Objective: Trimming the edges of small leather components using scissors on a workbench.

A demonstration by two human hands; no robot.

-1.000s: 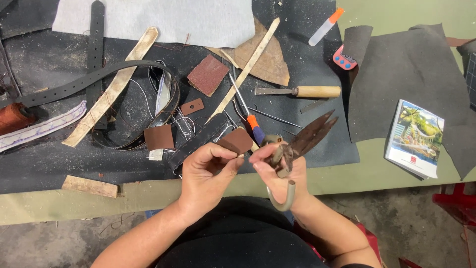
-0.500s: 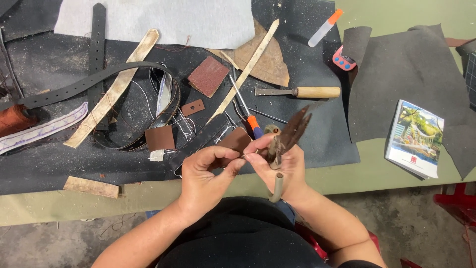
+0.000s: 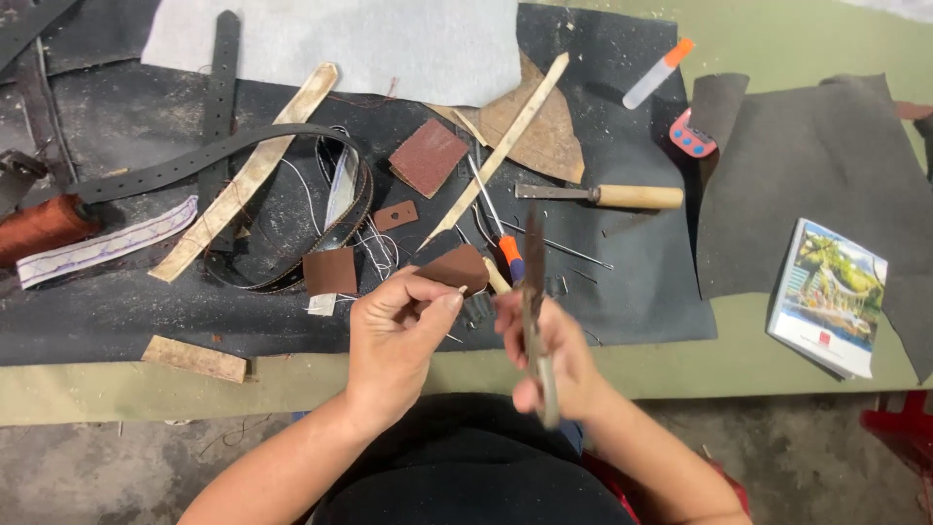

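Off to the right, a small glossy booklet (image 3: 829, 295) with a colourful landscape picture on its cover is lying at the table's edge, partly overlapping a large dark grey leather sheet (image 3: 816, 165). Near the top, a clear little tube with an orange cap (image 3: 658, 73) is resting aslant, and just below it a small pink object with blue dots (image 3: 692, 134) is sitting on the dark mat's border. A pale grey cloth (image 3: 340, 44) is covering the far middle. The olive-green table (image 3: 292, 384) is carrying a black work mat (image 3: 126, 311), dusty and scuffed, and beneath the near edge a bare concrete floor (image 3: 87, 476) is showing.

Scattered on the mat, pale wooden strips (image 3: 248, 180), a black punched belt (image 3: 209, 156), a reddish-brown leather square (image 3: 429, 156), a wooden-handled awl (image 3: 603, 195), an orange-handled screwdriver (image 3: 507, 255) and a rust-coloured thread spool (image 3: 44, 226) are lying well apart from one another.

Over the near edge, the left hand (image 3: 394, 340) is pinching something thin and pale between thumb and fingertips, too small to identify. The right hand (image 3: 549, 350) is gripping a pair of dark shears (image 3: 535, 331), fingers wrapped round the handles, blades pointing up and blurred, so whether they are parted cannot be told. A brown leather scrap (image 3: 457, 267) is lying just beyond both hands
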